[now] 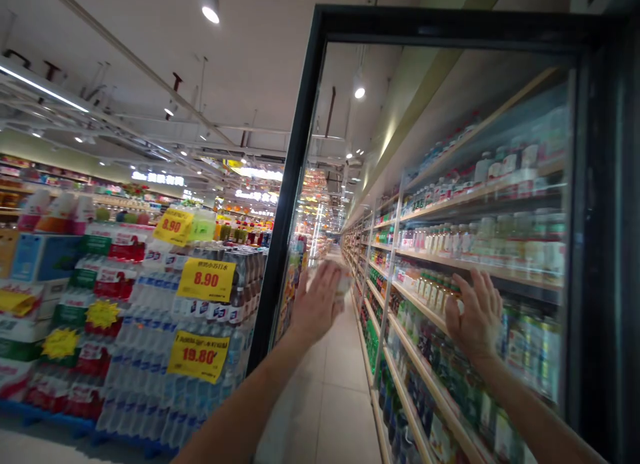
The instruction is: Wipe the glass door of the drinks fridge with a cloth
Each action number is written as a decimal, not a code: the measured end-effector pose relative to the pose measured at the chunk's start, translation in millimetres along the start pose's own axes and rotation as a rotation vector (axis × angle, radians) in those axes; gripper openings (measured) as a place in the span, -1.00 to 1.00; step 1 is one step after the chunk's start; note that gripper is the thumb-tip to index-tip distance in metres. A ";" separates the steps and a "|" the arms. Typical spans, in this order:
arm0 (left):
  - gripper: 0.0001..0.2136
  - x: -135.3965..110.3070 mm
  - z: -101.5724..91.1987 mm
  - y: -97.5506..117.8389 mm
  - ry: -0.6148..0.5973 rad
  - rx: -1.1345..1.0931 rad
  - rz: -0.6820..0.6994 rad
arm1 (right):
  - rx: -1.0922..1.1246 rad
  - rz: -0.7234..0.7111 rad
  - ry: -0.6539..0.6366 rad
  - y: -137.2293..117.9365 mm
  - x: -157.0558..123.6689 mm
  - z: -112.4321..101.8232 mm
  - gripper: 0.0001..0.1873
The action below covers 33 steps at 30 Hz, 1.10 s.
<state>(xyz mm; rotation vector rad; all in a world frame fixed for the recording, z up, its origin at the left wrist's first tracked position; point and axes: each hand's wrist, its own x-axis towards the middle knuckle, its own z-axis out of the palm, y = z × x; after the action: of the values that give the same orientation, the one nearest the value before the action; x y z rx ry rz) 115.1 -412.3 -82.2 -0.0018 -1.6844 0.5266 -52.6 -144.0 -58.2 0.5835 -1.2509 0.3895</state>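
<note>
A pale, crumpled, cloth-like wad (343, 284) sits under the fingers of our left hand (316, 303), in front of the large glass door with a black frame (289, 184). We reach that arm forward from the near left, palm toward the glass, fingers slanting up and closed over the wad. Our right hand (475, 314) is raised well apart on the right, bare, fingers spread and thumb out; whether it touches the glass we cannot tell. The wad looks whitish, soft and blurred. Through the glass we see long wood-edged shelves (445, 259) of bottles running far along a pale tiled floor (345, 377). On the left stand stacked clear plastic water bottles (135, 357) beneath yellow paper price signs (206, 279).
</note>
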 end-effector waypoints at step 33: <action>-0.49 50.2 1.5 2.0 0.009 0.030 -0.149 | 0.032 0.026 -0.015 1.9 -0.9 0.3 -0.54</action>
<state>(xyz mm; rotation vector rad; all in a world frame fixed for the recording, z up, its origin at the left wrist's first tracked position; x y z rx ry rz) 103.4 -396.3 -36.0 0.1426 -1.6530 0.4388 -54.2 -142.7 -58.7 0.5985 -1.2697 0.4278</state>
